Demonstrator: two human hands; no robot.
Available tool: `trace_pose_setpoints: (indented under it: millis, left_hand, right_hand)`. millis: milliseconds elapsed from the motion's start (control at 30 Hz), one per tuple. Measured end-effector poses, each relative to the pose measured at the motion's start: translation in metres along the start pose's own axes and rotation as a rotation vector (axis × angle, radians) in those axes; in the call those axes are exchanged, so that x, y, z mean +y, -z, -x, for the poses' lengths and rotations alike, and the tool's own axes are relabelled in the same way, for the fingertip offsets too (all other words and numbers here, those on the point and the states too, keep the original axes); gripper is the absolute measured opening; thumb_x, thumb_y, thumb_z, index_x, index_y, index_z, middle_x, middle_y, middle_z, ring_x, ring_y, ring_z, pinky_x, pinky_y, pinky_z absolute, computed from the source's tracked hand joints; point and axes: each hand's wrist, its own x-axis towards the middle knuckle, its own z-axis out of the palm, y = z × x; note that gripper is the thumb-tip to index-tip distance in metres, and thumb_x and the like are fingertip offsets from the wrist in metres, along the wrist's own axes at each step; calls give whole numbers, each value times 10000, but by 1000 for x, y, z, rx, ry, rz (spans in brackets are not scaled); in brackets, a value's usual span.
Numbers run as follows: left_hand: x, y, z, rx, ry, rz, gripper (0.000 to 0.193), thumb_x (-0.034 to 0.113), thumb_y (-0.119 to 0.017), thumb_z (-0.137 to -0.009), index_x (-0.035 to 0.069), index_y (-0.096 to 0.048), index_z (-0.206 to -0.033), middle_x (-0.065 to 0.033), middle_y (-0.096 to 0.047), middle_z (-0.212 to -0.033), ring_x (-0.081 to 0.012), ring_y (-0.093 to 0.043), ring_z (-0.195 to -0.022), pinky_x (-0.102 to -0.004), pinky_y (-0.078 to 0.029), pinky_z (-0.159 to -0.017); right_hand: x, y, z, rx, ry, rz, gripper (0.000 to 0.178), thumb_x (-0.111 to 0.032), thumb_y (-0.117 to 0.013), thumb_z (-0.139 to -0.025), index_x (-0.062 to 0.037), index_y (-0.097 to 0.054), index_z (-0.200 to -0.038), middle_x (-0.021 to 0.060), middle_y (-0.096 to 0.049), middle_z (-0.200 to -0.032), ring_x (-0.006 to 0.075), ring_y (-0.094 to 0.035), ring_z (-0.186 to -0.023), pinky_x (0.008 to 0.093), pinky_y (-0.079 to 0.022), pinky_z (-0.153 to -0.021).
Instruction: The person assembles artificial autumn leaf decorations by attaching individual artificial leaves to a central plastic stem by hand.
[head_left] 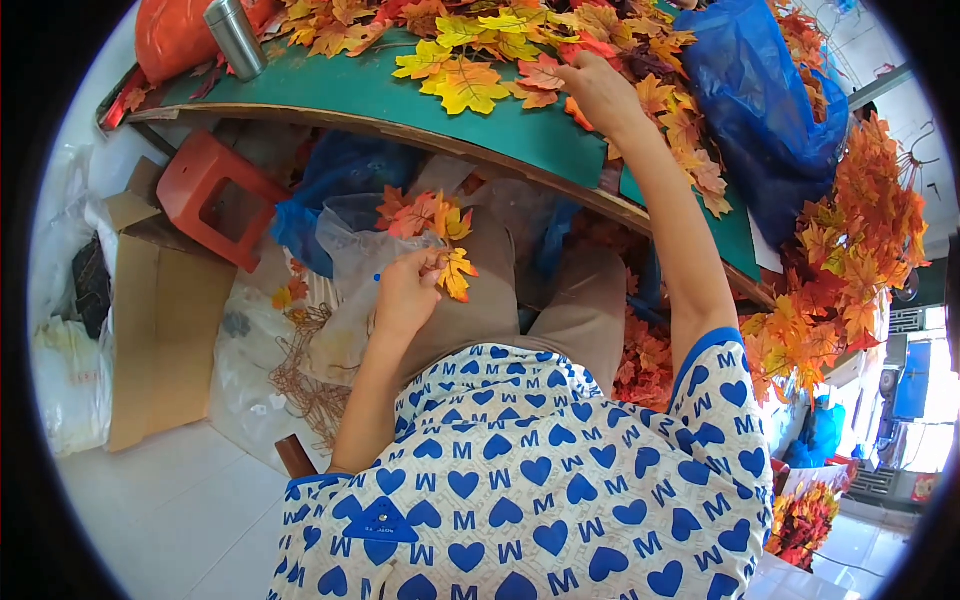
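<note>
Over my lap, my left hand [408, 290] is closed in a pinch on a sprig of artificial maple leaves [455, 272], yellow and orange-red, that stands up past my fingers. My right hand [600, 92] reaches onto the green tabletop [540, 130], its fingers at a pile of artificial leaves [468, 85] in yellow, orange and red. Those fingertips are curled against a pinkish-orange leaf [541, 74]; whether they grip it I cannot tell.
A steel flask [235, 40] stands at the table's far left. Blue plastic bags [765, 110] lie at the right. Below the table edge are a red stool [215, 200], a cardboard box [165, 340] and clear plastic bags [350, 235]. Orange leaf garlands [860, 230] hang at the right.
</note>
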Motion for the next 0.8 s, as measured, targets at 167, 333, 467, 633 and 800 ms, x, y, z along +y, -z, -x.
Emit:
trace_pose_setpoints:
  millis: [167,333,467,633,800]
  left_hand:
    - [-12,16,1,-109,-94,-367,159,23,-638,-752,8,-624,-911,-128,-648,-772,-226,-622,-557,-365,-476,-617]
    - [5,22,0,-194,61,-69,99,1,-601,-792,-14,-606,-890,-101,-623,-721,-157,-595,-535,-300,-461,-502]
    - [1,22,-2,-156,140,303,66,-25,-570,-823,-22,-578,-888,-55,-567,-680,-90,-544,-519,-217,-419,-415]
    - [8,21,-4,-265,179,514,66,-23,-563,-834,-21,-567,-899,-45,-562,-697,-91,-531,-509,-210,-424,-426]
    - [1,16,-5,-260,208,592,79,-14,-574,-834,-18,-563,-912,-46,-567,-700,-93,-534,-515,-208,-427,-428]
  right_hand:
    - [5,-15,-3,-282,-40,282,226,-53,-579,-779,-38,-610,-1002,129,-535,-992,295,-562,-979,398,-531,-715]
    - [44,-17,-2,85,-138,-30,174,-178,-574,-798,-46,-660,-872,156,-628,-869,310,-627,-813,408,-525,-699]
    - [56,-9,-6,255,-685,-553,277,-279,-613,-758,-40,-691,-874,143,-671,-787,262,-656,-718,349,-519,-705]
    - [56,-25,2,212,-626,-725,304,-282,-671,-769,4,-675,-869,70,-682,-732,149,-664,-647,276,-514,-620]
    - [41,-17,-7,499,-788,-1389,198,-100,-659,-797,37,-629,-936,110,-660,-775,144,-657,-650,238,-499,-549]
